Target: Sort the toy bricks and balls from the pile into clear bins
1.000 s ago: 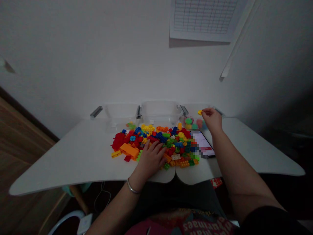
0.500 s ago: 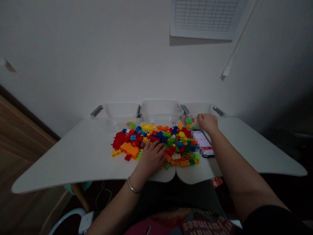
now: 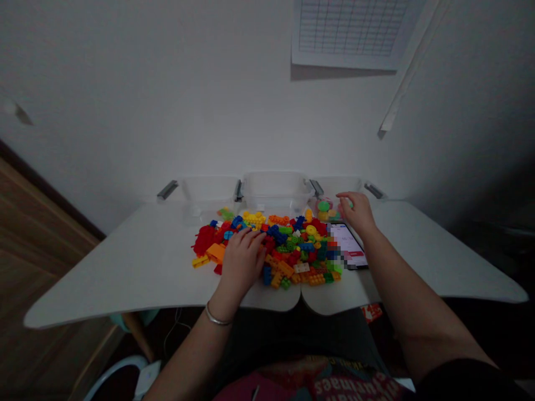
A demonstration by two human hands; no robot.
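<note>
Above the white tabletop point(image 3: 125, 267), centre-right, the right hand point(image 3: 360, 213) looks released, yellow piece gone, while the left hand point(image 3: 242, 260) covers multicoloured plastic bricks point(image 3: 292, 245), grip unclear.

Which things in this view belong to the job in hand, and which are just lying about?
In use, judging by the hands:
- mixed toy pieces, piled by the left hand
- right clear bin, with the right hand at it
- probably the middle bin and left bin

Apparently just there:
- phone beside the pile
- gridded sheet on the wall
</note>
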